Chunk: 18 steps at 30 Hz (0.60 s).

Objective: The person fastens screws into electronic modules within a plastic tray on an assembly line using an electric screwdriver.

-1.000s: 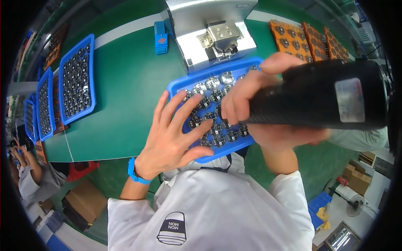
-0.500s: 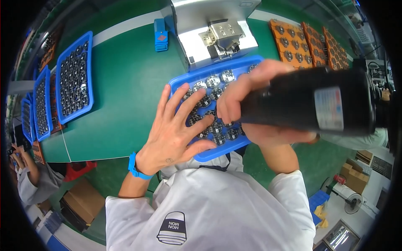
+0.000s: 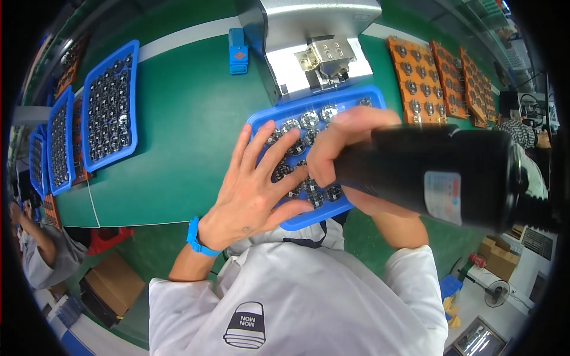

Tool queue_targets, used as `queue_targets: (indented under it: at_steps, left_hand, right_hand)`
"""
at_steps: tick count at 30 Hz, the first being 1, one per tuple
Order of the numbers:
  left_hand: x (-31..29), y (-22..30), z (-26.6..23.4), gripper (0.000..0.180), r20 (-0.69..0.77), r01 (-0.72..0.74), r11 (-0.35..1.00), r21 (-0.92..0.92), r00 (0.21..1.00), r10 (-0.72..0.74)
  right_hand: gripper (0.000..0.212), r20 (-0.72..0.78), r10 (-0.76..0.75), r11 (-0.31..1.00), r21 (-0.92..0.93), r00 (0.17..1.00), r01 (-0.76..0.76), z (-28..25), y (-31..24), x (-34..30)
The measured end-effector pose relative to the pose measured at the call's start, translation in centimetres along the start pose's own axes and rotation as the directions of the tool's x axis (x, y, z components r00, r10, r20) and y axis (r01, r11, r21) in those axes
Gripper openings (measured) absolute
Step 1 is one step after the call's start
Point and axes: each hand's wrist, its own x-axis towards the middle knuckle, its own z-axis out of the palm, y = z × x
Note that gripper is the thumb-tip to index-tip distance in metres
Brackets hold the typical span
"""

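Observation:
In front of me lies a blue plastic tray [image 3: 358, 94] holding several small round circuit boards [image 3: 309, 119] with shiny metal parts. My left hand [image 3: 252, 193], a blue strap on its wrist, rests with spread fingers across the tray's left side, fingertips on or just over the boards. The fingers of my right hand [image 3: 341, 145] wrap round a thick black powered tool with a coiled cord, which looks like an electric screwdriver [image 3: 398, 166]. It extends over the tray's right part. Its working tip is hidden, so I cannot tell which board it touches.
Behind the tray stands a metal machine [image 3: 320, 21], with a blue wrist strap [image 3: 237, 53] beside it. More filled blue trays [image 3: 134, 101] line the green table's left. Orange panels with round parts [image 3: 415, 80] lie far right. Another person's arm [image 3: 32, 228] shows at left.
The black electric screwdriver's rear end has swung toward me and slightly left. My left hand stays spread on the tray; the whole view has shifted slightly.

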Motion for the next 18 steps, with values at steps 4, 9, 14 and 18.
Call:
queue_targets:
  at_steps: [4, 9, 14, 18]
  left_hand:
    - [-0.3, -0.1, 0.1, 0.048, -0.001, 0.004, 1.000, 0.007, 1.000, -0.004]
    - [-0.1, -0.1, 0.1, 0.043, -0.006, 0.018, 1.000, 0.000, 1.000, -0.018]
    - [0.1, 0.0, 0.0, 0.045, -0.021, -0.003, 1.000, 0.001, 1.000, 0.003]
    - [0.0, 0.1, -0.1, 0.046, -0.034, 0.006, 1.000, 0.016, 0.999, -0.005]
  right_hand:
    - [0.083, -0.001, -0.022, 1.000, 0.009, 1.000, 0.022, 0.4, -0.1, -0.3]
    - [0.112, 0.000, -0.067, 0.997, 0.029, 0.998, 0.067, -1.5, -0.3, 1.5]
    - [0.112, 0.096, -0.416, 0.906, 0.127, 0.904, 0.403, -3.4, -2.0, 5.1]
    - [0.111, 0.013, -0.448, 0.889, 0.115, 0.894, 0.444, -3.9, -2.5, 6.3]
